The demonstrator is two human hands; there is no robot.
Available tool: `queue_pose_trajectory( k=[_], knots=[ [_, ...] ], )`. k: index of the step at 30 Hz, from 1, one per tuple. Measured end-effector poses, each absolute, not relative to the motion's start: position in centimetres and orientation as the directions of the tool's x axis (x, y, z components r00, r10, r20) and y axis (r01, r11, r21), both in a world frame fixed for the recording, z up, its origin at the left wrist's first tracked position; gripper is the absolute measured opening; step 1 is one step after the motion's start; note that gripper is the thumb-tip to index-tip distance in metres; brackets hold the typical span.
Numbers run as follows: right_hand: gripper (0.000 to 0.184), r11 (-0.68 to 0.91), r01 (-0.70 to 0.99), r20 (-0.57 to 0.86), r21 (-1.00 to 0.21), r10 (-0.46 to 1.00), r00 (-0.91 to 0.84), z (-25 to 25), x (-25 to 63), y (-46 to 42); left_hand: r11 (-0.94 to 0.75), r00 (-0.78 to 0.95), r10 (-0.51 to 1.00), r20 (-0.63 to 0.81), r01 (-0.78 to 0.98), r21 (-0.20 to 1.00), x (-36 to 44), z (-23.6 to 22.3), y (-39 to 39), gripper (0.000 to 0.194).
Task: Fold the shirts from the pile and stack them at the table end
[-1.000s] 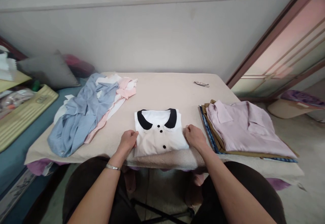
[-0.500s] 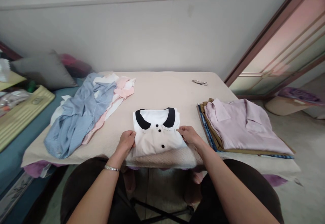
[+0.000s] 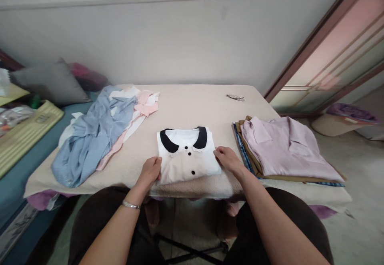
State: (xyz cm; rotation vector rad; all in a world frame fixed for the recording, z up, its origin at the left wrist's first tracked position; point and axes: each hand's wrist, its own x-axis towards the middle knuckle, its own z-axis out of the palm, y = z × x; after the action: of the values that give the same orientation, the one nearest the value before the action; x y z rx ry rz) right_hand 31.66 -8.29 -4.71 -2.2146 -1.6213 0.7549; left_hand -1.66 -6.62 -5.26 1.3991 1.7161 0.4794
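Observation:
A folded white shirt (image 3: 186, 163) with a black collar and several black buttons lies in front of me near the table's front edge, collar towards the wall. My left hand (image 3: 152, 169) pinches its left side edge, thumb on top. At the opposite edge, the fingers of my right hand (image 3: 227, 157) are closed on the shirt's right side. Both hands rest low, close to the cloth. The undersides of the fingers are hidden.
Left on the covered table (image 3: 192, 105) lies a loose heap of blue, white and pink clothes (image 3: 100, 133). To the right is a stack of folded garments, a pale lilac shirt (image 3: 288, 149) on top. Eyeglasses (image 3: 235, 97) lie at the back right.
My right hand has shifted slightly to the right along the shirt's side edge. My left hand and the shirt have barely moved.

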Motion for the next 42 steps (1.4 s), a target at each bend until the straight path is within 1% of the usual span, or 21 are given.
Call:
queue_pose_trajectory(
  k=[3, 7, 9, 11, 14, 16, 18, 20, 22, 24, 27, 29, 31, 34, 36, 39, 42],
  knots=[
    [0.028, -0.315, 0.804, -0.229, -0.505, 0.946, 0.227, -4.6, 31.1, -8.4, 0.356, 0.006, 0.909, -0.417, 0.511, 0.783, -1.9, -5.6, -7.5, 0.033],
    [0.029, -0.362, 0.822, -0.217, -0.439, 0.931, 0.294, -5.1, 29.4, -8.7, 0.331, 0.026, 0.911, -0.412, 0.55, 0.767, -1.9, -6.0, -7.8, 0.033],
    [0.029, -0.397, 0.824, -0.227, -0.403, 0.916, 0.33, -5.4, 28.7, -8.9, 0.299, 0.026, 0.917, -0.398, 0.616, 0.729, -1.7, -6.0, -7.6, 0.031],
    [0.03, -0.419, 0.836, -0.234, -0.355, 0.905, 0.355, -5.4, 28.1, -9.2, 0.247, 0.011, 0.934, -0.358, 0.705, 0.665, -1.6, -6.0, -7.4, 0.028],
    [0.031, -0.416, 0.876, -0.221, -0.242, 0.903, 0.368, -5.1, 27.7, -9.6, 0.177, -0.014, 0.959, -0.284, 0.811, 0.557, -1.4, -6.1, -7.3, 0.024],
    [0.031, -0.4, 0.899, -0.222, -0.178, 0.906, 0.359, -5.1, 27.4, -9.9, 0.154, -0.014, 0.964, -0.264, 0.844, 0.514, -1.5, -6.2, -7.4, 0.021],
    [0.03, -0.385, 0.91, -0.231, -0.151, 0.909, 0.346, -5.2, 27.4, -10.1, 0.151, -0.004, 0.96, -0.281, 0.85, 0.505, -1.6, -6.2, -7.5, 0.019],
    [0.028, -0.389, 0.904, -0.245, -0.178, 0.907, 0.342, -5.4, 27.7, -10.0, 0.152, 0.022, 0.949, -0.314, 0.843, 0.516, -1.8, -6.1, -7.5, 0.019],
    [0.026, -0.411, 0.872, -0.27, -0.266, 0.9, 0.342, -5.3, 28.5, -9.7, 0.152, 0.034, 0.942, -0.333, 0.841, 0.519, -2.1, -5.9, -7.3, 0.023],
    [0.021, -0.432, 0.827, -0.304, -0.359, 0.892, 0.334, -5.1, 29.7, -9.2, 0.155, 0.02, 0.947, -0.321, 0.847, 0.508, -2.3, -5.6, -6.9, 0.024],
    [0.013, -0.445, 0.775, -0.356, -0.448, 0.884, 0.302, -4.7, 31.3, -8.7, 0.18, -0.019, 0.948, -0.319, 0.857, 0.483, -2.4, -5.2, -6.6, 0.016],
    [0.007, -0.453, 0.737, -0.381, -0.501, 0.88, 0.283, -4.7, 31.9, -8.6, 0.204, -0.023, 0.934, -0.358, 0.855, 0.477, -2.3, -5.1, -6.5, 0.009],
    [0.004, -0.456, 0.707, -0.387, -0.541, 0.881, 0.271, -4.9, 32.0, -8.7, 0.231, -0.019, 0.916, -0.4, 0.841, 0.489, -2.3, -5.1, -6.4, 0.006],
    [0.009, -0.448, 0.698, -0.388, -0.558, 0.885, 0.259, -5.2, 32.0, -8.8, 0.248, -0.022, 0.905, -0.426, 0.84, 0.483, -2.2, -4.9, -6.3, 0.004],
    [0.01, -0.436, 0.723, -0.37, -0.536, 0.891, 0.263, -5.3, 31.9, -8.6, 0.195, -0.024, 0.926, -0.377, 0.885, 0.422, -2.1, -4.7, -6.3, 0.004],
    [0.006, -0.421, 0.769, -0.323, -0.481, 0.9, 0.292, -5.2, 31.9, -8.4, 0.087, 0.006, 0.96, -0.28, 0.944, 0.319, -1.6, -4.3, -6.5, 0.007],
    [0.011, -0.408, 0.799, -0.316, -0.442, 0.904, 0.287, -5.1, 31.9, -8.3, 0.066, 0.005, 0.97, -0.241, 0.956, 0.285, -1.1, -4.1, -6.9, 0.012]
  ],
)
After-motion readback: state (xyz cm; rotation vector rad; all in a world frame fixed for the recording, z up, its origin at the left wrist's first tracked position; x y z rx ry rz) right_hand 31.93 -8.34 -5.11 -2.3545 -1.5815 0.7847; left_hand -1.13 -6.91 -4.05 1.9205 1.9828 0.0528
